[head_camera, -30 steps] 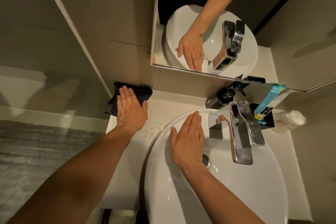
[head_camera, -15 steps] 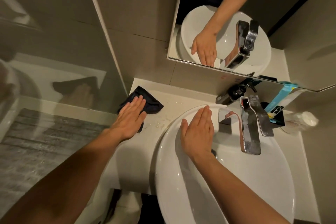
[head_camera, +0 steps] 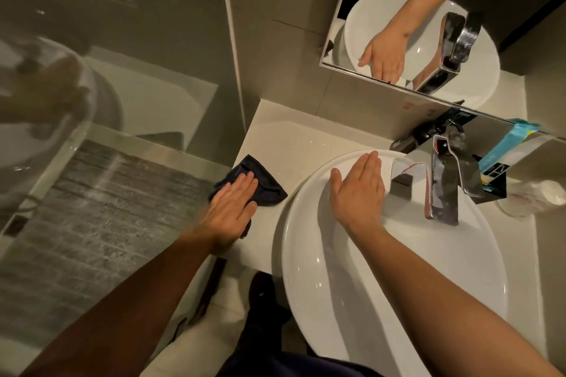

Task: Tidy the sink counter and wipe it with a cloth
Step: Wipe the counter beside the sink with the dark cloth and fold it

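A dark cloth lies on the pale counter left of the white basin. My left hand presses flat on the cloth, fingers straight and together, covering its near half. My right hand rests flat on the basin's back rim, fingers extended, holding nothing. The chrome tap stands just right of that hand.
A glass shower panel borders the counter's left edge. Behind the tap stand a dark pump bottle, a blue-and-white tube in a black holder and a clear white-capped bottle. A mirror hangs above.
My left hand has dragged the cloth from the counter's back corner toward the front edge. My right hand has stayed on the basin rim.
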The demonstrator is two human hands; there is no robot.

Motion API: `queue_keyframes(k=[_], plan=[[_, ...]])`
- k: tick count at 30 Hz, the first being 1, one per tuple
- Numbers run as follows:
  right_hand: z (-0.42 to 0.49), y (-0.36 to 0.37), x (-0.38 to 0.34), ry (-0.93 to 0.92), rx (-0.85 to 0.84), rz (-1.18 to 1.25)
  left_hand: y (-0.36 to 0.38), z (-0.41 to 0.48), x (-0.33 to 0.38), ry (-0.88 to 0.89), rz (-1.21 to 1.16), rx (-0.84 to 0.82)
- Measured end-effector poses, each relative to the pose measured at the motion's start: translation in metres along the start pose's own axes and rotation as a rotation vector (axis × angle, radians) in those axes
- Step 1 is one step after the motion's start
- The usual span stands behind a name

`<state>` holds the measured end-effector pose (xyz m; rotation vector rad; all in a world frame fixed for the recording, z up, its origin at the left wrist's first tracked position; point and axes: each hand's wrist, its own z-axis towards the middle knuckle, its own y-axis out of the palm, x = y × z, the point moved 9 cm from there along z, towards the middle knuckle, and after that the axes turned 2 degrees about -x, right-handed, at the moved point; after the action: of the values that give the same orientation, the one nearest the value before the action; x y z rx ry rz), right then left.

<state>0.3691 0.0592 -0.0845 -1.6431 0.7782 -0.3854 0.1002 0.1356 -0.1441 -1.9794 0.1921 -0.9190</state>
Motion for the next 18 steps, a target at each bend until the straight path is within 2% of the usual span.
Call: queue_keyframes(k=[5,10,16,18], plan=[[0.000,0.000,0.002,-0.025,0.011,-0.005,0.017,-0.042,-0.002,-0.056,-0.022,-0.030],[-0.001,0.000,0.003,-0.043,0.000,-0.014,0.033,-0.087,0.000,-0.026,-0.012,-0.036],[-0.002,-0.001,0.003,-0.061,0.000,-0.006,0.044,-0.138,0.004,-0.096,-0.258,-0.025],[-0.002,-0.003,0.003,-0.063,-0.002,-0.001,0.042,-0.153,0.012,-0.160,-0.427,-0.033]])
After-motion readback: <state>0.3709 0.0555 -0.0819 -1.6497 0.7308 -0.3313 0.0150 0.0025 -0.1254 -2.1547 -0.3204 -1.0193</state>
